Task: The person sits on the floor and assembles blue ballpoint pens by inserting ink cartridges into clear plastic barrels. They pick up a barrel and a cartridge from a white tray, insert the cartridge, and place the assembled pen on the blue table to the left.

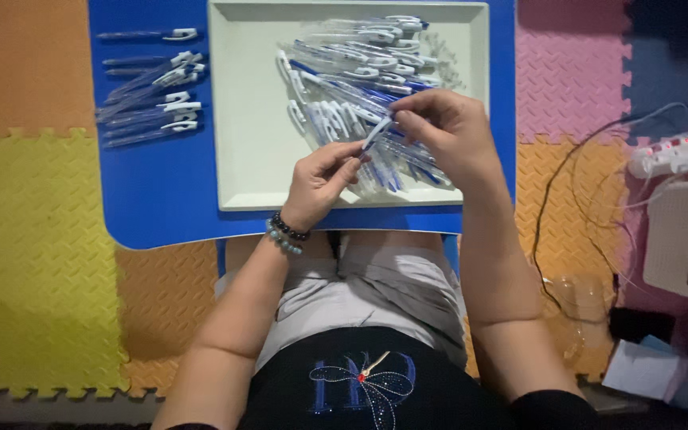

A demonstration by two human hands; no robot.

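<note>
A blue surface point(161, 199) carries a pale tray point(252, 119) heaped with pens point(360, 80), and more pens lie in a row point(149, 99) left of it. Over the tray, both hands meet on one pen point(376, 134): the left hand point(320, 183) pinches its lower end, the right hand point(443, 131) its upper end

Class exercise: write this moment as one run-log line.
left hand: grips pen | right hand: pinches its white cap end | tray: loose pen pile | table: row of pens
</note>
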